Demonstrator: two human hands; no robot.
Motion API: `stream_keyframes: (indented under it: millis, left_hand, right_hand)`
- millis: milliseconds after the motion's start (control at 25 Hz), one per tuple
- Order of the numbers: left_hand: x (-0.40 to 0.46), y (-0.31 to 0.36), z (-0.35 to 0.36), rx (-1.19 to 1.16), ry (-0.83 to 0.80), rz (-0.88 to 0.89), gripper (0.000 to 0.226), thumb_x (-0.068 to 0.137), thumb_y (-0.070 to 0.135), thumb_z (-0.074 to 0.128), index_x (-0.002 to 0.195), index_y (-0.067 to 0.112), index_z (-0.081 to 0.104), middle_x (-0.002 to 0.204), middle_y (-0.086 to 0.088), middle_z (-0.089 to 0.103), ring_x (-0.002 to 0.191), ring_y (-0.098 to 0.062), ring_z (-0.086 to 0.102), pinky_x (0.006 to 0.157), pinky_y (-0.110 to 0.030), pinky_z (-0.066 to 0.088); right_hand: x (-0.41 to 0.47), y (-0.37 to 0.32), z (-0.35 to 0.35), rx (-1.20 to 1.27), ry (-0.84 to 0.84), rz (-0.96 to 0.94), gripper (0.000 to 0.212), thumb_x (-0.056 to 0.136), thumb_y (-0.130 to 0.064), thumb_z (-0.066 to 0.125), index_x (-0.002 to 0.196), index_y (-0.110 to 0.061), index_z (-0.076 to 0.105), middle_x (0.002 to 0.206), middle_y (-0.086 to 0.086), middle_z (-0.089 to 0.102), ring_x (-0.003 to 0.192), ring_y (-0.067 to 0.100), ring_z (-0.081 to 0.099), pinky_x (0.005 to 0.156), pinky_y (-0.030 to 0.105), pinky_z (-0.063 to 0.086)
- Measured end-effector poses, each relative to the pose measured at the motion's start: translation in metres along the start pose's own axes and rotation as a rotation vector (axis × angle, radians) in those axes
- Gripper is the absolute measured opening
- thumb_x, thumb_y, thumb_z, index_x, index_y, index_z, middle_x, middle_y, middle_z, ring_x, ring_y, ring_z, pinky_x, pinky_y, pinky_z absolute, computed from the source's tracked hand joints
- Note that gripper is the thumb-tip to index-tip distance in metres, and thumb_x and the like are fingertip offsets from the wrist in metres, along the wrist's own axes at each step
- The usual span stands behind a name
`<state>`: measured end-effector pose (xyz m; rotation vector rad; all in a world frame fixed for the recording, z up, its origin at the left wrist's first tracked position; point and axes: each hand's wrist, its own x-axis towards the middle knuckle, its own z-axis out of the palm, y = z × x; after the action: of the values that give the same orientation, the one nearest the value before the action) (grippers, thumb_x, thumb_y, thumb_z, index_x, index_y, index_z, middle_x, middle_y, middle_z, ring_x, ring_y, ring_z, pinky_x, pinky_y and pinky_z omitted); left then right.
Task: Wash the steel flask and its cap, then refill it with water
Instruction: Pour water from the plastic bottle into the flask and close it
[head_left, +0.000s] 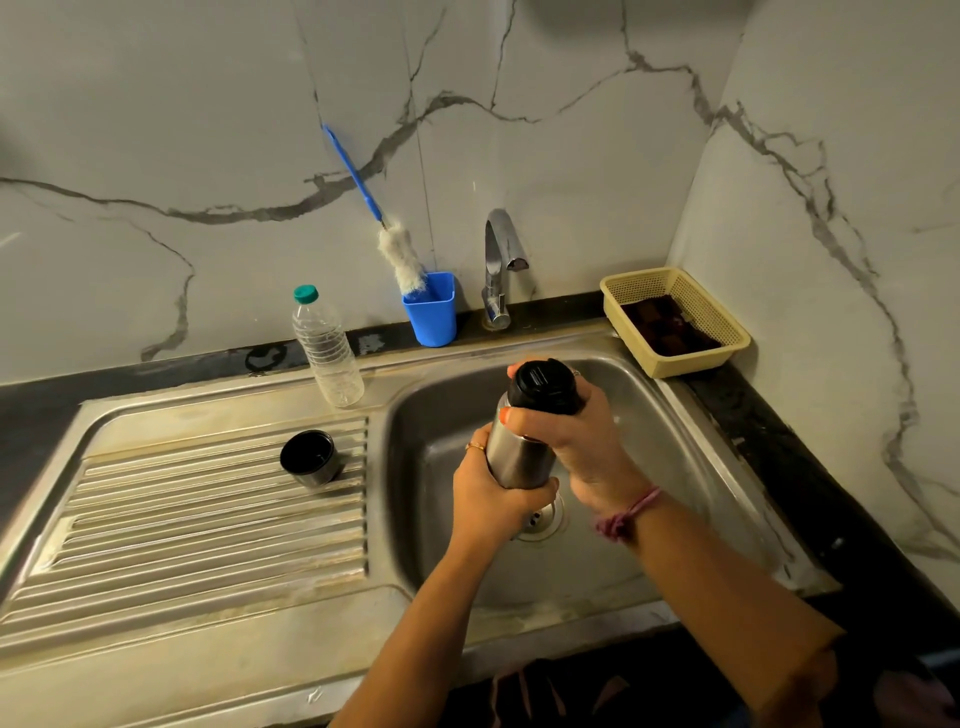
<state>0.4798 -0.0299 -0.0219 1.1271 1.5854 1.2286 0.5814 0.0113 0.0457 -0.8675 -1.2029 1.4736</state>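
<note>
Over sink (675, 415) basin: steel flask (517, 457) upright, left hand (493, 499) wrapped round body, right hand (571, 431) gripping black stopper (543, 387). Likely unscrewing. Keep body locked, twist only top, stay above basin. Cap (310, 458) left of sink on drainboard; brush (400, 260) behind.

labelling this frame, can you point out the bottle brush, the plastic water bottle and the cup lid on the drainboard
bottle brush (401, 258), head view, on the white bristles
plastic water bottle (328, 353), head view, mid body
cup lid (310, 457), head view, its dark inside
</note>
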Motion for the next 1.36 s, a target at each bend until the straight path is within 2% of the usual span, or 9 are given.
stream_keyframes:
  millis: [160,280,440,600,720,840,1040,1120,1360]
  left_hand:
    - [0.000,-0.007,0.007,0.019,0.084,-0.012,0.073,0.044,0.034,0.081,0.111,0.023,0.055,0.095,0.000,0.069,0.085,-0.019,0.067,0.074,-0.042,0.059]
    - [-0.001,-0.006,0.008,-0.003,0.122,-0.003,0.070,0.048,0.029,0.084,0.111,0.024,0.055,0.095,0.001,0.068,0.084,-0.019,0.067,0.075,-0.042,0.059]
    - [-0.004,-0.003,-0.004,-0.050,0.119,0.001,0.062,0.056,0.018,0.091,0.107,0.023,0.056,0.095,0.003,0.068,0.082,-0.009,0.067,0.071,-0.025,0.057]
    - [-0.009,0.001,-0.034,-0.055,0.061,0.040,0.065,0.055,0.017,0.093,0.110,0.020,0.058,0.097,0.002,0.070,0.087,-0.011,0.069,0.072,-0.024,0.058]
    - [-0.016,0.007,-0.062,-0.067,0.044,0.048,0.062,0.057,0.008,0.093,0.108,0.018,0.060,0.096,0.001,0.070,0.085,-0.009,0.069,0.068,-0.017,0.054]
    - [-0.022,0.009,-0.089,-0.114,0.058,0.014,0.060,0.057,0.010,0.093,0.106,0.021,0.061,0.095,-0.001,0.072,0.085,-0.012,0.070,0.071,-0.025,0.057]
    - [-0.029,0.011,-0.142,-0.145,0.112,-0.012,0.069,0.048,0.024,0.090,0.110,0.019,0.063,0.096,0.001,0.073,0.086,-0.012,0.071,0.071,-0.026,0.057]
    - [-0.032,0.008,-0.165,-0.134,0.141,-0.022,0.069,0.047,0.026,0.090,0.110,0.018,0.063,0.094,0.001,0.073,0.085,-0.013,0.071,0.071,-0.028,0.058]
    - [-0.038,-0.004,-0.231,-0.155,0.204,-0.035,0.056,0.051,0.016,0.090,0.103,0.016,0.068,0.090,-0.001,0.076,0.082,-0.015,0.073,0.068,-0.026,0.056]
  right_hand:
    - [0.000,0.008,0.016,-0.053,0.269,0.005,0.032,0.052,-0.019,0.079,0.082,-0.025,0.068,0.078,0.001,0.069,0.077,0.021,0.065,0.071,0.037,0.057]
    - [0.001,0.007,0.021,-0.060,0.286,0.021,0.031,0.055,-0.020,0.081,0.082,-0.026,0.068,0.077,-0.002,0.069,0.078,0.021,0.066,0.070,0.036,0.058]
    - [0.003,-0.003,0.028,-0.142,0.119,0.013,0.038,0.063,-0.017,0.084,0.096,-0.014,0.065,0.079,0.000,0.066,0.074,0.013,0.065,0.068,0.029,0.055]
    - [0.004,-0.017,0.032,-0.221,-0.226,0.007,0.043,0.078,-0.027,0.074,0.117,-0.021,0.057,0.105,-0.001,0.067,0.099,0.011,0.065,0.080,0.021,0.054]
    - [0.008,-0.016,0.045,-0.172,-0.218,-0.023,0.056,0.082,-0.049,0.054,0.128,-0.017,0.051,0.113,-0.004,0.066,0.104,0.005,0.063,0.083,0.017,0.050]
    - [0.014,0.000,0.066,-0.241,-0.125,0.011,0.054,0.089,-0.061,0.038,0.121,-0.022,0.058,0.112,-0.006,0.067,0.106,0.008,0.061,0.093,0.030,0.046]
    - [0.027,0.038,0.109,-0.264,-0.014,0.090,0.026,0.097,-0.037,0.048,0.109,-0.019,0.063,0.099,-0.006,0.068,0.093,0.007,0.062,0.073,0.015,0.046]
    - [0.034,0.062,0.124,-0.321,-0.038,0.114,0.013,0.094,-0.023,0.057,0.105,-0.020,0.062,0.095,-0.006,0.067,0.092,0.009,0.062,0.077,0.015,0.049]
    - [0.048,0.129,0.165,-0.543,-0.151,0.259,0.062,0.080,-0.014,0.074,0.134,-0.017,0.043,0.131,0.006,0.053,0.116,0.021,0.054,0.100,0.034,0.045]
